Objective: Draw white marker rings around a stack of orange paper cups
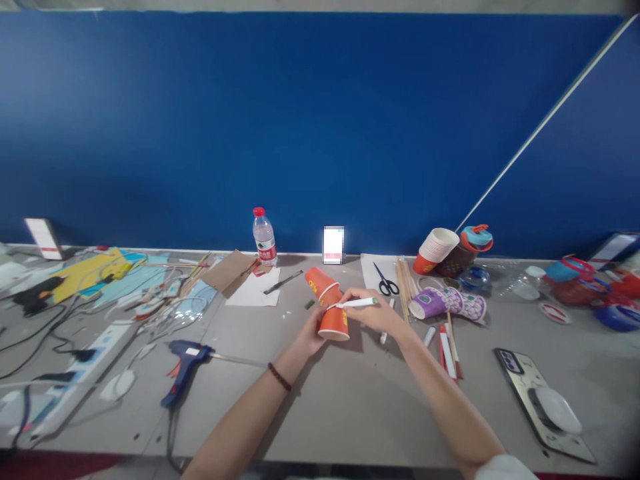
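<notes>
Orange paper: we see a short stack of orange cups (327, 300) lying on its side in the middle of the grey counter (350, 400), just in front of us.
Left hand: our left hand (311, 333) is closed around the nearest cup of the stack from the left side and steadies it; a dark bead bracelet (279, 377) is on the wrist.
Right hand: our right hand (375, 313) is closed on a white marker (356, 303) and rests just to the right of the cups.
Long axis of the cups: it goes from far-left to near-right, with the open mouth of the nearest cup turned toward us and down.
Long axis of the marker: almost level, left to right; its left end touches the rim band of the nearest cup, its green end points right.
Which hand is nearer: both hands meet at the stack; the left one touches the cup itself, the right one reaches it only through the marker.
Left of the hands: a blue glue gun (185, 367) lies on the counter, well apart.
Behind the hands: black scissors (386, 283) on white paper, and a water bottle (264, 237) standing upright by the blue wall.
Right of the hands: a purple cup (445, 303) lies on its side, near some wooden sticks.
</notes>
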